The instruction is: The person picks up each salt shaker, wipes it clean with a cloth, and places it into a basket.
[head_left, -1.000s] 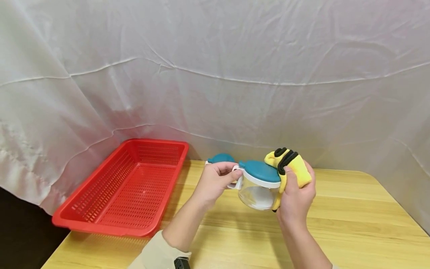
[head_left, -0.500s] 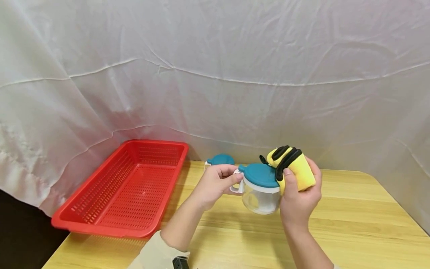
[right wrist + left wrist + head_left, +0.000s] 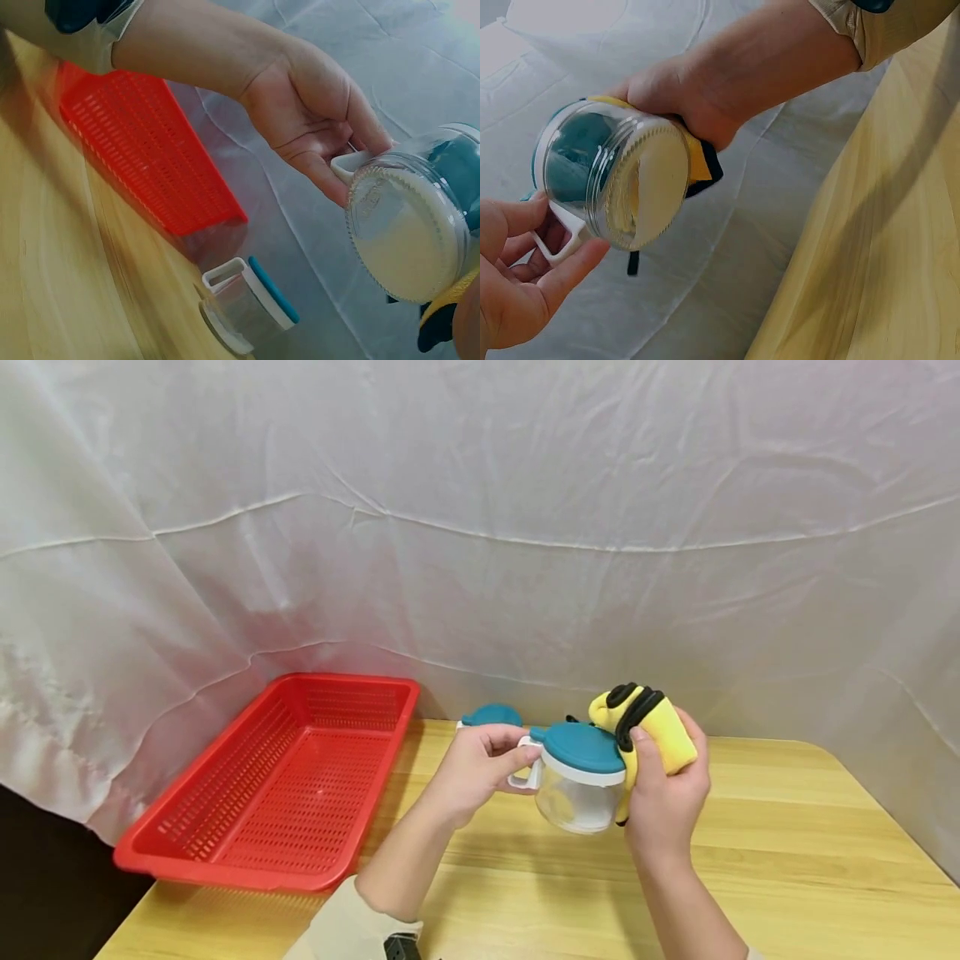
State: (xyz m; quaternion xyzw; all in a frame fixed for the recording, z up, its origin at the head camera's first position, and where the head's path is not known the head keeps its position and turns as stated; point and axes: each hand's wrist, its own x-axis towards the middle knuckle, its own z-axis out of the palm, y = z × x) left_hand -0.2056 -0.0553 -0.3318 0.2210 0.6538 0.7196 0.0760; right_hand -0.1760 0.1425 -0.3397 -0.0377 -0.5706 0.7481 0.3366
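Left hand pinching a jar's handle, right hand gripping a cloth against its side.
The jar is above the counter; a second jar stands beyond the left hand, the red basket farther left.

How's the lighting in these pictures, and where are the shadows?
Head view: bright, with soft shadows on the yellow wood-grain table beneath the round clear teal-lidded jar; left wrist view: dimmer, a long dark shadow crossing the table, the white fabric backdrop palest at upper left; right wrist view: also dim, shadows across the table.
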